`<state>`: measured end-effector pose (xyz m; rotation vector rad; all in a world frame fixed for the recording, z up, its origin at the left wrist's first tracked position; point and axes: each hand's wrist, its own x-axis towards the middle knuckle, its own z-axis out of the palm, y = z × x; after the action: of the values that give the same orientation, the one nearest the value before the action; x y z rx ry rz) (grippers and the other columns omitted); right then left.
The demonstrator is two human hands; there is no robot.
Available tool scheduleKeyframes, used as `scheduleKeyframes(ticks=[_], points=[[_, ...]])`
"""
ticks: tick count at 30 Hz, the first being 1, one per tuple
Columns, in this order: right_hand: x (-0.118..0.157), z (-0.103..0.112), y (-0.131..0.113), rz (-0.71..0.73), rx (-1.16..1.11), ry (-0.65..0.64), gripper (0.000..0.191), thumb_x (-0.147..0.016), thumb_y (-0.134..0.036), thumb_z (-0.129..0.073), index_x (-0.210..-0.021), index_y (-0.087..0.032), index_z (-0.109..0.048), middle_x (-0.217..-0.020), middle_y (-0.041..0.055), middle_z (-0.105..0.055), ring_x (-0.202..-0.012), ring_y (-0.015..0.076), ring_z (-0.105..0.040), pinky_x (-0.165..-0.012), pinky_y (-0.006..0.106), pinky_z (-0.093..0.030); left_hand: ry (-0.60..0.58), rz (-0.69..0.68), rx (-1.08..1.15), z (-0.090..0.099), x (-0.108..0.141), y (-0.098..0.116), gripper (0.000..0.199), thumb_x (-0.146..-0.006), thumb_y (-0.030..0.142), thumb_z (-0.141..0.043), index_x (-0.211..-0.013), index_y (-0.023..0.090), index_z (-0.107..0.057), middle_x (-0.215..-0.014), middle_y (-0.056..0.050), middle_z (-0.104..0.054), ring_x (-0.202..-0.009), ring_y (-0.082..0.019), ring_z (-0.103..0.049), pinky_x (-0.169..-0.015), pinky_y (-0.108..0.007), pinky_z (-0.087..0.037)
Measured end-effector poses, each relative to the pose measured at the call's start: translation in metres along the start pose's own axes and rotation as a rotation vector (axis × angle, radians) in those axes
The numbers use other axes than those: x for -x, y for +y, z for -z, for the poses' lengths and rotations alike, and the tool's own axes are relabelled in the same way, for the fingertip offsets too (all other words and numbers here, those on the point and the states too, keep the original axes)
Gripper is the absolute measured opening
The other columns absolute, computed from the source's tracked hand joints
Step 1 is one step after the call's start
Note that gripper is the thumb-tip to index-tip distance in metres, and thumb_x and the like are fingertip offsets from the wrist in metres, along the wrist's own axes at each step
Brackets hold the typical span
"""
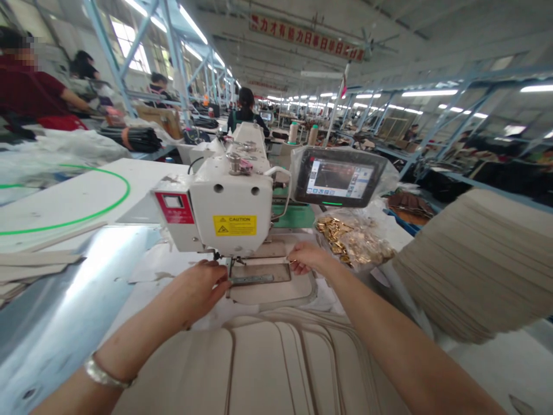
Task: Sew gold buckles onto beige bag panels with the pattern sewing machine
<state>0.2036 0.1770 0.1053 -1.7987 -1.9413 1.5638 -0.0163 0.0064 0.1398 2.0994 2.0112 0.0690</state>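
Note:
My left hand point(202, 286) has curled fingers at the end of a steel bar point(251, 279) lying on a beige template panel point(270, 294), just below the needle of a white industrial sewing machine point(228, 213). My right hand point(305, 257) pinches the panel's upper edge to the right of the needle. Between my forearms lies a stack of beige rounded cut pieces point(276, 369). A taller stack of similar sheets point(470, 265) sits to my right. The needle point is hidden by the machine's foot and my left fingers.
A touchscreen point(337, 176) in plastic film stands right of the machine, above a bag of gold metal parts point(352, 239). A green cord loop point(64, 225) lies on the white table point(78, 196) at left. Co-workers point(34, 86) stand along benches beyond.

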Motion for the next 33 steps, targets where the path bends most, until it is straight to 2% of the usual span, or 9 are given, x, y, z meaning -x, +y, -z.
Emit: scheduleKeyframes(ticks=[5, 11, 16, 21, 24, 26, 28, 30, 33], points=[[-0.001, 0.016, 0.015, 0.004, -0.036, 0.025, 0.017, -0.086, -0.009, -0.055, -0.070, -0.015, -0.053, -0.049, -0.0022, -0.060, -0.038, 0.0079, -0.054, -0.043, 0.017, -0.042, -0.204, 0.039, 0.098, 0.010, 0.015, -0.009, 0.027, -0.082, 0.044, -0.049, -0.083, 0.022, -0.065, -0.089, -0.006, -0.071, -0.082, -0.024, -0.064, -0.073, -0.035, -0.046], [-0.002, 0.017, 0.024, 0.055, -0.069, 0.057, 0.017, -0.086, -0.009, -0.055, -0.070, -0.015, -0.053, -0.049, -0.0031, -0.059, -0.038, 0.0070, -0.053, -0.042, 0.016, -0.042, -0.387, 0.061, 0.165, -0.007, 0.035, -0.026, 0.028, -0.062, 0.035, -0.064, -0.087, 0.024, -0.062, -0.092, -0.002, -0.068, -0.083, -0.023, -0.061, -0.070, -0.033, -0.044], [-0.008, 0.014, 0.028, 0.098, -0.078, 0.088, 0.018, -0.085, -0.009, -0.056, -0.068, -0.015, -0.054, -0.048, -0.0029, -0.060, -0.038, 0.0077, -0.054, -0.042, 0.017, -0.043, -0.356, 0.044, 0.177, -0.006, 0.039, -0.023, 0.016, -0.063, 0.028, -0.058, -0.078, 0.022, -0.057, -0.086, -0.002, -0.066, -0.080, -0.022, -0.059, -0.068, -0.031, -0.042], [-0.002, 0.012, 0.034, 0.095, -0.094, 0.082, 0.018, -0.081, -0.018, -0.066, -0.067, -0.016, -0.055, -0.048, -0.0021, -0.060, -0.040, 0.0094, -0.056, -0.041, 0.017, -0.042, -0.198, -0.033, 0.198, 0.012, 0.035, 0.000, 0.013, -0.079, 0.031, -0.048, -0.073, 0.022, -0.056, -0.074, -0.001, -0.065, -0.072, -0.018, -0.059, -0.066, -0.029, -0.041], [0.005, 0.010, 0.035, 0.145, -0.123, 0.069, 0.020, -0.081, -0.025, -0.068, -0.068, -0.016, -0.056, -0.047, -0.0018, -0.060, -0.041, 0.0089, -0.055, -0.040, 0.016, -0.040, -0.238, -0.066, 0.201, 0.014, 0.034, 0.016, 0.017, -0.077, 0.035, -0.053, -0.088, 0.026, -0.062, -0.089, -0.001, -0.070, -0.082, -0.021, -0.063, -0.073, -0.031, -0.045], [0.011, 0.013, 0.034, 0.201, -0.113, 0.132, 0.019, -0.082, -0.023, -0.066, -0.068, -0.016, -0.055, -0.049, -0.0022, -0.060, -0.041, 0.0077, -0.054, -0.040, 0.015, -0.041, -0.279, -0.047, 0.147, 0.010, 0.035, 0.021, 0.035, -0.068, 0.033, -0.061, -0.102, 0.027, -0.063, -0.107, -0.004, -0.069, -0.097, -0.026, -0.063, -0.084, -0.036, -0.046], [0.025, 0.024, 0.035, 0.240, -0.042, 0.253, 0.016, -0.083, -0.020, -0.063, -0.070, -0.017, -0.055, -0.052, -0.0017, -0.061, -0.041, 0.0077, -0.054, -0.042, 0.016, -0.042, -0.315, -0.012, 0.096, 0.005, 0.037, 0.020, 0.043, -0.061, 0.030, -0.062, -0.104, 0.026, -0.062, -0.112, -0.007, -0.067, -0.102, -0.029, -0.062, -0.088, -0.040, -0.046], [0.052, 0.044, 0.045, 0.285, 0.062, 0.411, 0.013, -0.083, -0.020, -0.062, -0.072, -0.017, -0.056, -0.055, -0.0004, -0.063, -0.044, 0.0092, -0.057, -0.044, 0.017, -0.045, -0.340, 0.002, 0.089, 0.001, 0.038, 0.015, 0.034, -0.062, 0.029, -0.058, -0.095, 0.024, -0.061, -0.104, -0.007, -0.068, -0.096, -0.029, -0.063, -0.084, -0.040, -0.046], [0.122, 0.081, 0.089, 0.316, 0.176, 0.611, 0.012, -0.082, -0.027, -0.062, -0.073, -0.020, -0.060, -0.062, 0.0026, -0.067, -0.051, 0.0134, -0.063, -0.048, 0.021, -0.049, -0.341, -0.005, 0.143, -0.001, 0.040, 0.007, 0.024, -0.063, 0.028, -0.055, -0.086, 0.023, -0.058, -0.096, -0.005, -0.067, -0.089, -0.026, -0.062, -0.078, -0.038, -0.046]])
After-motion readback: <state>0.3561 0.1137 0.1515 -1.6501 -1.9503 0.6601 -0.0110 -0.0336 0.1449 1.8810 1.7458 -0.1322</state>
